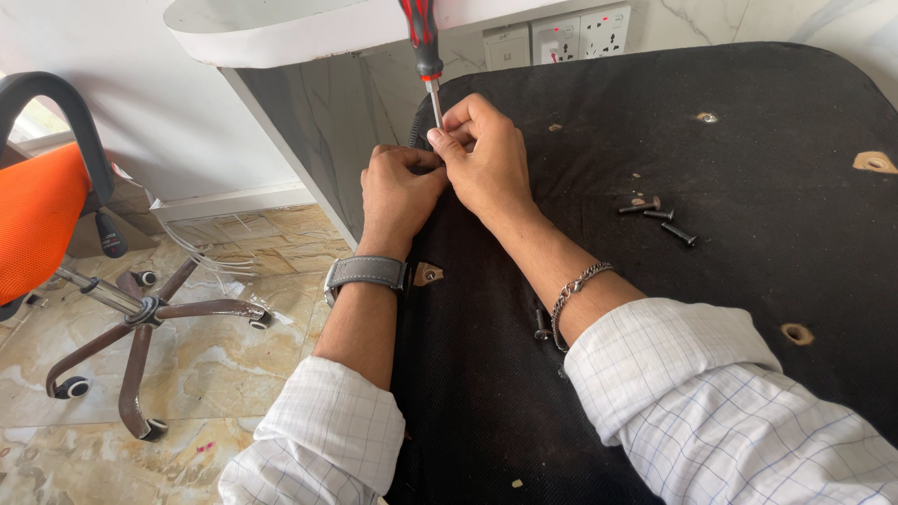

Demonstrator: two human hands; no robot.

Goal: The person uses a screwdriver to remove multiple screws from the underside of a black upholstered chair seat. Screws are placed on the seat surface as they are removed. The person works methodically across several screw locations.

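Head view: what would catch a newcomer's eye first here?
Both hands meet at the top centre over a black fabric-covered panel: the right hand pinches the shaft of a red-and-black screwdriver standing upright, the left hand curled beside it. Loose dark bolts lie on the panel to the right. An orange office chair with a wheeled base stands on the marble floor at left.

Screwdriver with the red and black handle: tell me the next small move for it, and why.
Probably steady the screwdriver upright and begin turning it. The right hand pinches its shaft low near the tip, the left hand braces beside it at the edge of the black seat panel, and loose black screws lie nearby. The tip itself is hidden by the fingers, so its seating cannot be confirmed.
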